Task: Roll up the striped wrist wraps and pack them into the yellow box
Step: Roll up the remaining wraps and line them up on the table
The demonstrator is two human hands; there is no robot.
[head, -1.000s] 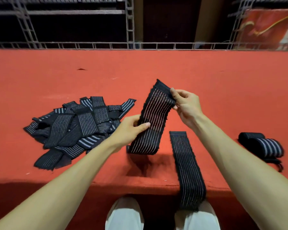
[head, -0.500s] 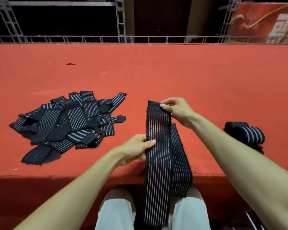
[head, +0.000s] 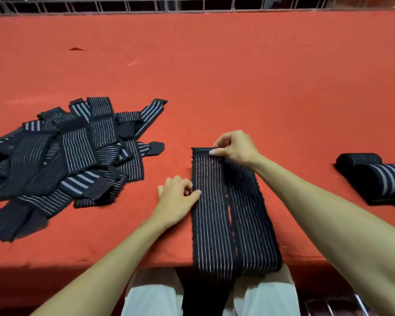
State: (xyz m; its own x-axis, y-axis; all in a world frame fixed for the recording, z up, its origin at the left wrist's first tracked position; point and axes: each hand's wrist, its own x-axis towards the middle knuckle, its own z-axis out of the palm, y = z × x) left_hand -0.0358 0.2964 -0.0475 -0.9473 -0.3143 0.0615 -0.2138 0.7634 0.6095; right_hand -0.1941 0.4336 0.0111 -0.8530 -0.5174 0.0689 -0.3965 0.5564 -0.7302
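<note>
Right hand [head: 235,148] grip pinches the far end of the striped wrist wrap [head: 211,213], thumb and fingertips closed on its dark hem. Left hand [head: 176,200] grip nips the same wrap's left edge, nearer the person, thumb on top, fingers curled. The wrap lies flat and lengthwise on the red table [head: 237,76], its near end hanging over the edge between pale trousers [head: 153,293]. Just right of it, touching alongside, a second wrap [head: 251,224] lies flat, passing under the right forearm. Well left of the grip is a loose pile of unrolled wraps [head: 73,151]. Well right, rolled wraps [head: 379,176] lie together. Beyond it all, a metal railing [head: 192,5] lines the table's far edge.
</note>
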